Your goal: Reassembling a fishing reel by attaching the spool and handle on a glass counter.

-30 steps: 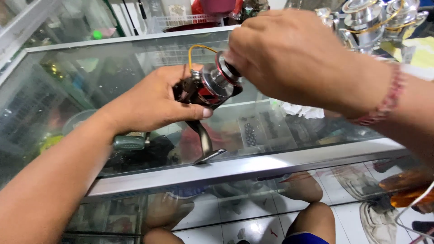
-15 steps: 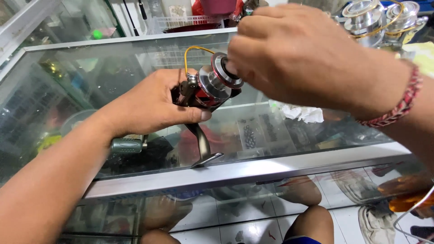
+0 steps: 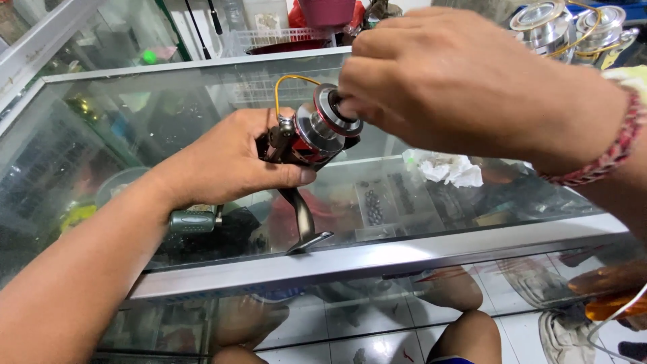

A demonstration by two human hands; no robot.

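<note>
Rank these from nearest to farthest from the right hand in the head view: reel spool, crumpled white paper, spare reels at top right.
1. Reel spool: at the right hand's fingertips.
2. Crumpled white paper: just below, on the glass.
3. Spare reels: top right, behind.

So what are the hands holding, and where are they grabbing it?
A fishing reel. The left hand wraps around its body, and the right hand pinches the knob on the front of the spool.
</note>
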